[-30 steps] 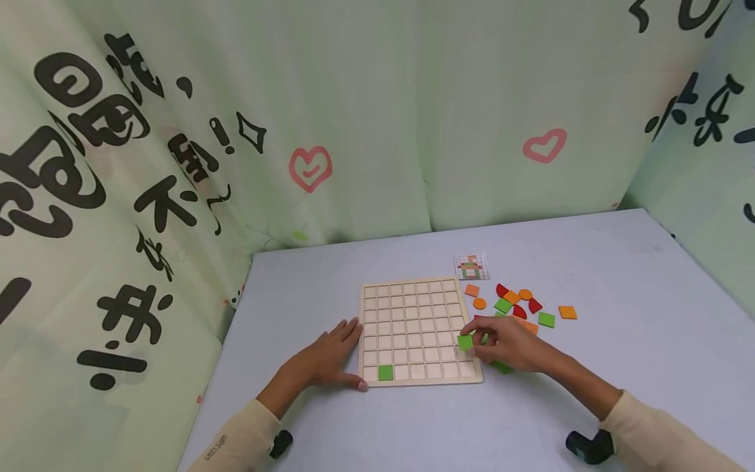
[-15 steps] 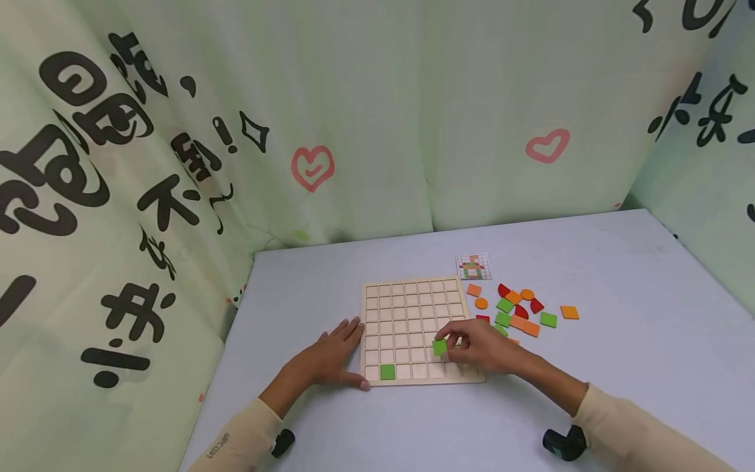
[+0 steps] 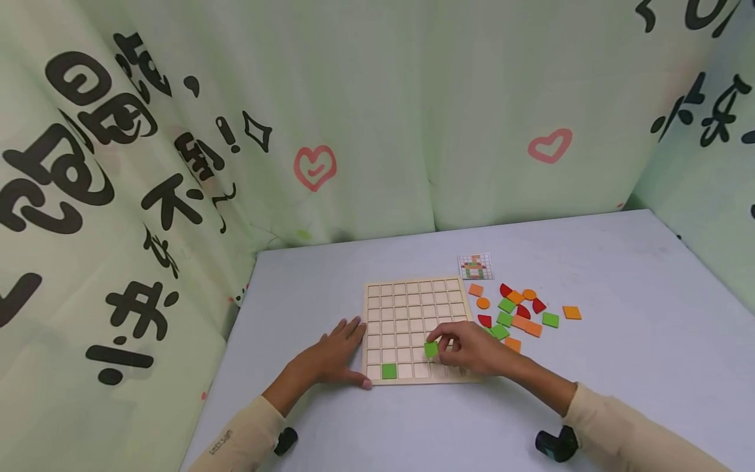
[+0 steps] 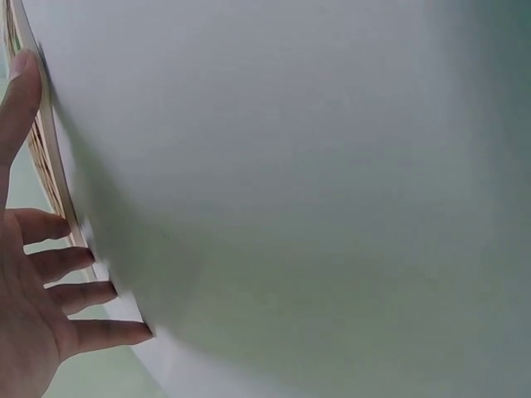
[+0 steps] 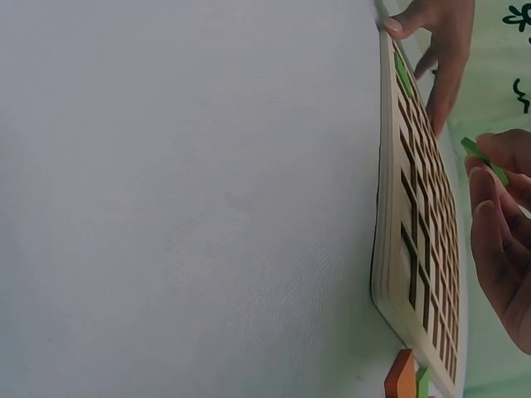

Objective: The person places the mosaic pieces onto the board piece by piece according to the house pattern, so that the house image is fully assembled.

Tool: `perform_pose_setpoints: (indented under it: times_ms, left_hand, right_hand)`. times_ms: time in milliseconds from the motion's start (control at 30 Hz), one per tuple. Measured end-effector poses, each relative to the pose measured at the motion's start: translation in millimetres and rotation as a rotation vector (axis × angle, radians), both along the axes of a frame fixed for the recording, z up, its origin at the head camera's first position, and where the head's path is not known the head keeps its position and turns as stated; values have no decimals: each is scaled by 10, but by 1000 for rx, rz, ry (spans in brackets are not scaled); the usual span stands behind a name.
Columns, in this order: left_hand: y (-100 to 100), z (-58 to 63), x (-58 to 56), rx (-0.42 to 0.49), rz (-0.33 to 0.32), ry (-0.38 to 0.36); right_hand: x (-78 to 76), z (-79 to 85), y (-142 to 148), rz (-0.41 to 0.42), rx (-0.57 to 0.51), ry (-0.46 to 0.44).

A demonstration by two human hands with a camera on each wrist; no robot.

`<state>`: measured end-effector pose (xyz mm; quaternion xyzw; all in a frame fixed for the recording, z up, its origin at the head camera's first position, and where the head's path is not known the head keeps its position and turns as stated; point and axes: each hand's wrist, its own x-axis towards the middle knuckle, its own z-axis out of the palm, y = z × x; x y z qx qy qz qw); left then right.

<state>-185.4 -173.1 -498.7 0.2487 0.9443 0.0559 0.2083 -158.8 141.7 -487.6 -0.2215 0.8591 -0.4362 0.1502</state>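
Observation:
A wooden grid board (image 3: 396, 326) with square recesses lies on the table. My left hand (image 3: 333, 354) rests along its left edge, fingers spread and thumb at the near corner; in the left wrist view the fingertips (image 4: 106, 290) reach down beside the board's edge. My right hand (image 3: 472, 347) pinches a green square tile (image 3: 431, 349) between thumb and fingers, over the lower right part of the board. In the right wrist view the pinched tile (image 5: 485, 159) is held above the grid, tilted. Another green square tile (image 3: 389, 371) sits in the bottom row near the left corner.
Right of the board lie loose tiles: green squares (image 3: 550, 320), orange squares (image 3: 571, 313), an orange circle (image 3: 483, 303) and red quarter-circles (image 3: 539, 305). A small pattern card (image 3: 475, 267) lies behind them. A printed curtain (image 3: 377, 118) stands behind the white table (image 3: 601, 275).
My right hand has carried the green square tile leftward from the board's right edge to over the grid, uncovering more loose tiles. My left hand has stayed at the board's edge.

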Motion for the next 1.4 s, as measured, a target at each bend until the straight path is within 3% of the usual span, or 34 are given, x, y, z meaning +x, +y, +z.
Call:
perform_pose_setpoints:
  times_ms: [267,733,1133,1400]
  left_hand:
    - [22,-2,-3,-20,18,-8]
    - [29,-7,-4,-27,40,-9]
    - [23,17,14,-10,37,-7]
    - [32,18,14,-9,43,-13]
  right_hand:
    - [11,5,-97,0,-3,-38]
    - [-12,-66,-265,39,14,23]
    - [-78,-85,-509,-22,12,-36]
    - [-131,-149,-631,-40,19,-3]
